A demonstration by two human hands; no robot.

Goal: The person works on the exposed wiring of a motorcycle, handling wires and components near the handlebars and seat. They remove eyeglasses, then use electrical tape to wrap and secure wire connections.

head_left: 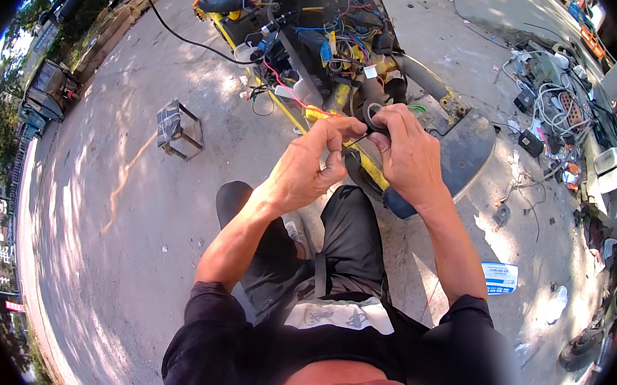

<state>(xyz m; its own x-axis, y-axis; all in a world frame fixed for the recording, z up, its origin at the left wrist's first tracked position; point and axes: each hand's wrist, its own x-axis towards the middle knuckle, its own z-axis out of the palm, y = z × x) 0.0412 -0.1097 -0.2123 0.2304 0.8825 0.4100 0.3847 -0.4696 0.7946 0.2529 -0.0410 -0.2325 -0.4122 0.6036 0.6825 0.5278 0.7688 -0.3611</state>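
In front of the vehicle, my two hands meet at chest height. My right hand (408, 157) is closed on a roll of black tape (369, 112), its ring showing beyond the thumb and fingers. The fingers of my left hand (303, 164) are bent together just beside it. A thin dark strip (355, 141) spans the small gap between the hands, and my left fingers seem to pinch it. A red wire (288, 88) runs out of the wiring to my left index finger; whether it is gripped there is hidden.
A stripped yellow-framed vehicle (321, 47) with tangled wiring stands ahead, its dark curved panel (466, 151) by my right hand. A small stool (180, 130) is on the left. Cables and scrap (562, 105) line the right side, near a blue-and-white packet (499, 278).
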